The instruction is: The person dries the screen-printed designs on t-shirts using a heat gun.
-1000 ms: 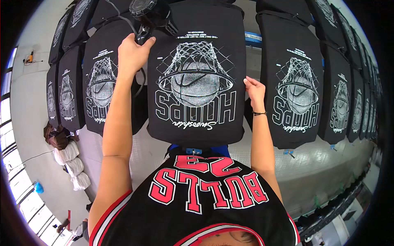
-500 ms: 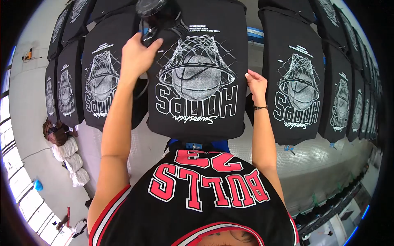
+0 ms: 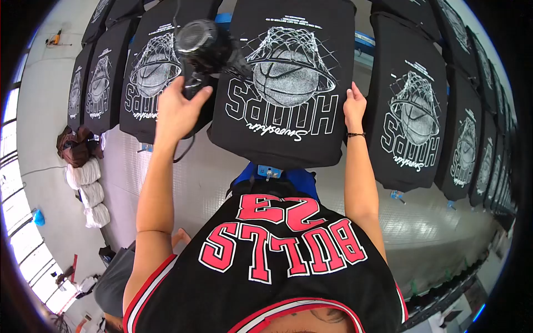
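My left hand is wrapped round the handle of a black hair dryer. Its nozzle points right, over the left part of a black T-shirt stretched flat on a board in front of me. White print on the shirt shows a basketball in a net above the word HOOPS, upside down to me. At the shirt's right edge, my right hand has thumb and fingers closed on the fabric. What lies between the fingertips is partly hidden. A dark cord hangs below the dryer.
More printed black shirts on boards stand in rows left and right. White bundles and a brown heap lie at the left. Behind my left arm is a person in dark grey clothing.
The hair dryer has moved down and slightly left with my left hand, its nozzle now beside the printed ball. The view has shifted, and a person has appeared at the lower left.
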Motion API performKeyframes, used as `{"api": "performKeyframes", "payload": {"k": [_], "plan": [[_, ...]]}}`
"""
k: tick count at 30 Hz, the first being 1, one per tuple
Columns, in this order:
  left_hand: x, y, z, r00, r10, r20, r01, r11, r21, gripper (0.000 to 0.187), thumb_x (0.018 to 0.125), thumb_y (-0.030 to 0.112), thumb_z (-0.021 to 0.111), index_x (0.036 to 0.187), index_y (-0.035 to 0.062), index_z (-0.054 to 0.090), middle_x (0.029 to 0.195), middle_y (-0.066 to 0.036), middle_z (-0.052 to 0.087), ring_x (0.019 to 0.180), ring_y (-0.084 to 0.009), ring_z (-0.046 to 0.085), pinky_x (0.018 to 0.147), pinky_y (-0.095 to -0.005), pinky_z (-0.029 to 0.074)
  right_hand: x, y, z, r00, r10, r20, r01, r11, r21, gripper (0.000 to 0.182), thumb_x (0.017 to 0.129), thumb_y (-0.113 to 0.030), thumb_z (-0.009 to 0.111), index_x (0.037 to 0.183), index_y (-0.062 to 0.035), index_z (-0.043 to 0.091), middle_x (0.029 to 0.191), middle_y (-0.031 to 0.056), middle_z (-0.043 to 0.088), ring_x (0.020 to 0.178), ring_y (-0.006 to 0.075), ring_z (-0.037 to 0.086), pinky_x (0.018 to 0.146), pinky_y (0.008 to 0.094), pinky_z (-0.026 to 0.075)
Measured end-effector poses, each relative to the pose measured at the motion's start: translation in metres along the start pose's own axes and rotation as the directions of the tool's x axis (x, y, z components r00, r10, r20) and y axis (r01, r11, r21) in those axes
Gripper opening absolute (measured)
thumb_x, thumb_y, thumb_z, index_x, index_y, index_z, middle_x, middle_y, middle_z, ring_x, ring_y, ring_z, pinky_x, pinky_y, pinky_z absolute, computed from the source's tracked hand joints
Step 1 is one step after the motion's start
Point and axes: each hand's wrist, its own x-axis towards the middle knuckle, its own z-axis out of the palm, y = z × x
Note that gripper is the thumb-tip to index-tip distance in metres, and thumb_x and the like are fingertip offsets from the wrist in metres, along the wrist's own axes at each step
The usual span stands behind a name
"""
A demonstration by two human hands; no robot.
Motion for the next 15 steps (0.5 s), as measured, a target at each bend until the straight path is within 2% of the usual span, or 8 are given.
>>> {"api": "performKeyframes", "payload": {"k": [1,3,5,7,9,11,13,15], "plan": [[-0.002,0.002,0.013,0.989,0.139,-0.043,-0.142,0.987,-0.074,0.039,0.079,0.028,0.078,0.093,-0.0056,0.064,0.072,-0.017,0.066,0.065,-0.0238,0.063,0.066,-0.0366,0.050,-0.006,-0.003,-0.001,1.000,0.000,-0.016,0.000,1.000,0.007,0.036,0.100,-0.008,0.055,0.134,0.0029,0.058,0.123,0.0127,0.068,0.111,0.0170,0.063,0.097,0.0283,0.046],[-0.002,0.024,0.037,0.982,0.178,0.056,-0.172,0.980,-0.102,0.040,0.078,0.028,0.079,0.094,-0.0061,0.064,0.071,-0.017,0.065,0.065,-0.0241,0.064,0.065,-0.0359,0.050,-0.015,-0.010,-0.002,1.000,0.009,-0.025,-0.012,0.994,-0.108,0.037,0.100,-0.013,0.056,0.134,0.0016,0.058,0.123,0.0139,0.068,0.111,0.0179,0.064,0.096,0.0296,0.047],[0.000,0.055,0.065,0.966,0.231,0.120,-0.210,0.964,-0.165,0.040,0.079,0.027,0.078,0.096,-0.0069,0.065,0.080,-0.016,0.070,0.070,-0.0192,0.063,0.069,-0.0328,0.050,-0.013,0.007,-0.006,0.993,-0.108,-0.035,0.101,0.979,-0.178,0.036,0.099,-0.019,0.057,0.128,0.0004,0.063,0.120,0.0195,0.069,0.110,0.0263,0.067,0.095,0.0327,0.049],[0.007,0.082,0.089,0.941,0.303,0.151,-0.260,0.933,-0.250,0.042,0.078,0.028,0.080,0.094,-0.0068,0.064,0.069,-0.013,0.062,0.061,-0.0185,0.054,0.063,-0.0344,0.047,-0.025,-0.003,-0.011,0.988,-0.151,-0.036,0.134,0.945,-0.298,0.034,0.098,-0.020,0.057,0.126,-0.0003,0.065,0.117,0.0218,0.068,0.109,0.0322,0.067,0.095,0.0348,0.049],[0.016,0.101,0.097,0.922,0.319,0.218,-0.272,0.937,-0.219,0.041,0.077,0.028,0.080,0.092,-0.0061,0.063,0.067,-0.013,0.060,0.060,-0.0177,0.053,0.061,-0.0352,0.046,-0.036,-0.009,-0.011,0.959,-0.272,-0.081,0.223,0.898,-0.380,0.031,0.098,-0.019,0.056,0.118,0.0011,0.067,0.117,0.0210,0.068,0.110,0.0353,0.065,0.096,0.0390,0.050],[0.032,0.106,0.099,0.921,0.344,0.184,-0.310,0.932,-0.189,0.040,0.077,0.028,0.080,0.088,-0.0061,0.062,0.066,-0.013,0.060,0.060,-0.0167,0.053,0.060,-0.0348,0.045,-0.044,-0.006,-0.012,0.907,-0.415,-0.067,0.354,0.841,-0.408,0.030,0.098,-0.017,0.055,0.116,0.0025,0.067,0.118,0.0201,0.067,0.111,0.0354,0.063,0.097,0.0397,0.049],[0.056,0.107,0.095,0.918,0.384,0.094,-0.368,0.917,-0.156,0.042,0.077,0.030,0.081,0.082,-0.0058,0.059,0.060,-0.012,0.056,0.056,-0.0179,0.051,0.056,-0.0347,0.044,-0.052,-0.011,-0.010,0.917,-0.395,-0.063,0.335,0.844,-0.419,0.029,0.098,-0.016,0.054,0.117,0.0030,0.066,0.119,0.0195,0.066,0.111,0.0358,0.062,0.098,0.0402,0.048],[0.089,0.106,0.094,0.933,0.359,0.035,-0.358,0.933,-0.020,0.044,0.078,0.033,0.080,0.080,-0.0059,0.059,0.058,-0.012,0.054,0.054,-0.0183,0.051,0.056,-0.0355,0.045,-0.056,-0.010,-0.005,0.915,-0.391,-0.099,0.328,0.864,-0.382,0.029,0.098,-0.016,0.055,0.117,0.0029,0.066,0.119,0.0185,0.065,0.110,0.0348,0.062,0.097,0.0395,0.048]]}}
